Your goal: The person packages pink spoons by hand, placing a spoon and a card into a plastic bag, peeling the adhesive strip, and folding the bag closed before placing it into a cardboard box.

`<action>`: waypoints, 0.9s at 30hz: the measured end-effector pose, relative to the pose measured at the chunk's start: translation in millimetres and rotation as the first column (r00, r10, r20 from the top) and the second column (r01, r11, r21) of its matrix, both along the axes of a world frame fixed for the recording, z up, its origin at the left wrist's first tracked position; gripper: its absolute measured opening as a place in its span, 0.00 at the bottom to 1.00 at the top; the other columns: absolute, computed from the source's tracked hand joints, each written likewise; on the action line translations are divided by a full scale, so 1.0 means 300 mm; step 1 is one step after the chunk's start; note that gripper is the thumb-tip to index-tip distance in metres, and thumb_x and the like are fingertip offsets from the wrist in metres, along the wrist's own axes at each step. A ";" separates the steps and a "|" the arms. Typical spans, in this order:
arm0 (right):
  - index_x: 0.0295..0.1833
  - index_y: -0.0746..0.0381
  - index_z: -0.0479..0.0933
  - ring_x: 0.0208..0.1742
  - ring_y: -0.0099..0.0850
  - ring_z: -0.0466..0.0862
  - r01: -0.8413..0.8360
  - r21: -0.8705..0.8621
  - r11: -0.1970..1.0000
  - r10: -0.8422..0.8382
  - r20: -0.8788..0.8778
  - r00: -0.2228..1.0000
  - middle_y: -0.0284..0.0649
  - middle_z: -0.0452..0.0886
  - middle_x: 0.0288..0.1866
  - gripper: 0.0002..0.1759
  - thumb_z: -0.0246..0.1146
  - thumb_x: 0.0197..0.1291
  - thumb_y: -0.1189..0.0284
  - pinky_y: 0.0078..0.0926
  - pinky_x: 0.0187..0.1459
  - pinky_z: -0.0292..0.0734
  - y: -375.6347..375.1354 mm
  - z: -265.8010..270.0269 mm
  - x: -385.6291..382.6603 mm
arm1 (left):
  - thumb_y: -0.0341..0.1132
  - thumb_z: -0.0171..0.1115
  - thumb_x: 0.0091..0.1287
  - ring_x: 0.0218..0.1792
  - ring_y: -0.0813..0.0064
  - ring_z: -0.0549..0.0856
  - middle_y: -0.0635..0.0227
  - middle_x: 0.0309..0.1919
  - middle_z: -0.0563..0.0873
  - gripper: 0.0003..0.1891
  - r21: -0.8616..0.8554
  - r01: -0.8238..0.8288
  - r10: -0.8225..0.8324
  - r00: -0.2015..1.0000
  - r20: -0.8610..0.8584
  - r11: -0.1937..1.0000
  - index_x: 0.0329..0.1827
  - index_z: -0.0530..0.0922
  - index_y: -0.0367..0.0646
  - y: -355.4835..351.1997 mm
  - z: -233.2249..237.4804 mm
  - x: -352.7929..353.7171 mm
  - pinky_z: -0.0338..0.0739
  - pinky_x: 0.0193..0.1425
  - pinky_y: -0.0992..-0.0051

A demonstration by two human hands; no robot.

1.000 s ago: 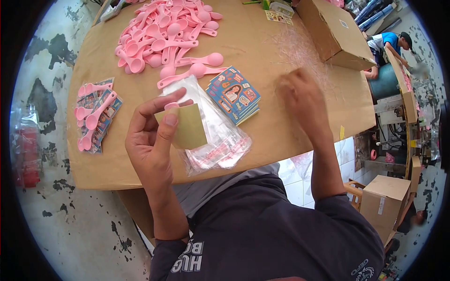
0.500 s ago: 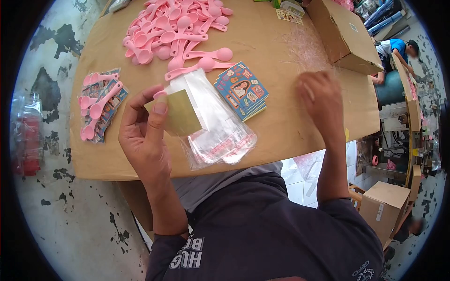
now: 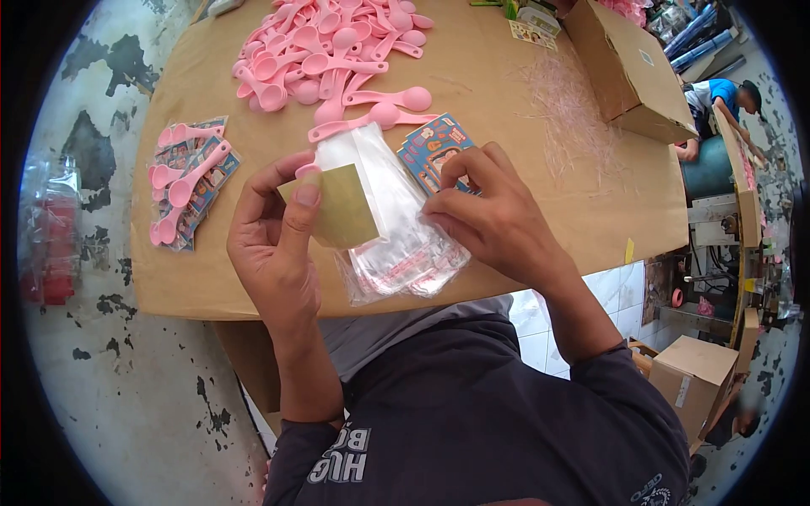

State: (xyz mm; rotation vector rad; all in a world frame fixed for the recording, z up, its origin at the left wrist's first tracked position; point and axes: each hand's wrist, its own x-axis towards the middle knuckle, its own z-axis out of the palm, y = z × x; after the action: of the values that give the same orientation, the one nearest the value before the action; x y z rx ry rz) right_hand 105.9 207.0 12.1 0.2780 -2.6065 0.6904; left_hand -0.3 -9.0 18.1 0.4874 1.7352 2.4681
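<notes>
Left hand raised above tabletop, thumb and fingers clamped on gold card. Right hand fingertips pinch printed card stack, beside clear bags. Pink spoons heaped beyond.

card stack: half under right hand | spoon pile: cut by top edge

The left hand is raised centre-left, thumb and forefinger pinched together; the right hand sits centre, fingers curled downward; forearms bare.
</notes>
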 end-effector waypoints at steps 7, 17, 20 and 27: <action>0.51 0.63 0.87 0.46 0.27 0.84 0.246 -0.511 0.824 -0.164 0.201 0.966 0.37 0.86 0.48 0.08 0.69 0.67 0.76 0.24 0.49 0.76 0.294 0.075 0.053 | 0.28 0.71 0.72 0.46 0.85 0.83 0.68 0.48 0.86 0.14 -0.011 -0.012 0.012 1.000 0.023 1.000 0.58 0.83 0.32 -0.022 -0.020 -0.021 0.76 0.54 0.83; 0.69 0.61 0.77 0.67 0.47 0.79 0.299 0.182 0.937 -0.311 0.045 0.949 0.48 0.83 0.65 0.23 0.59 0.70 0.80 0.42 0.68 0.75 0.369 0.066 -0.018 | 0.25 0.67 0.74 0.49 0.82 0.86 0.65 0.49 0.87 0.14 -0.023 0.024 -0.024 1.000 -0.007 0.999 0.60 0.80 0.31 -0.022 -0.037 -0.029 0.82 0.57 0.80; 0.71 0.60 0.76 0.69 0.46 0.78 0.162 0.220 0.962 -0.195 0.137 0.971 0.46 0.82 0.68 0.26 0.58 0.68 0.81 0.41 0.68 0.75 0.368 0.028 -0.100 | 0.25 0.67 0.74 0.49 0.81 0.86 0.65 0.49 0.88 0.14 -0.030 0.026 -0.027 0.999 -0.025 0.999 0.60 0.80 0.31 -0.019 -0.039 -0.026 0.82 0.57 0.79; 0.73 0.60 0.75 0.74 0.41 0.76 -0.107 0.433 0.895 0.060 0.119 0.991 0.42 0.77 0.75 0.32 0.58 0.61 0.84 0.39 0.74 0.70 0.419 -0.036 -0.265 | 0.27 0.72 0.71 0.43 0.87 0.82 0.69 0.46 0.87 0.13 -0.034 0.005 -0.004 1.000 0.019 0.999 0.56 0.84 0.32 -0.017 -0.025 -0.009 0.75 0.51 0.85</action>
State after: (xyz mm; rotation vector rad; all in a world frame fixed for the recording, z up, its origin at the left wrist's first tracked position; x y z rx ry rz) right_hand 26.4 332.9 1.4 0.5040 -2.8409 0.1302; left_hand -3.0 -14.2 10.5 0.4623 1.7633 2.4282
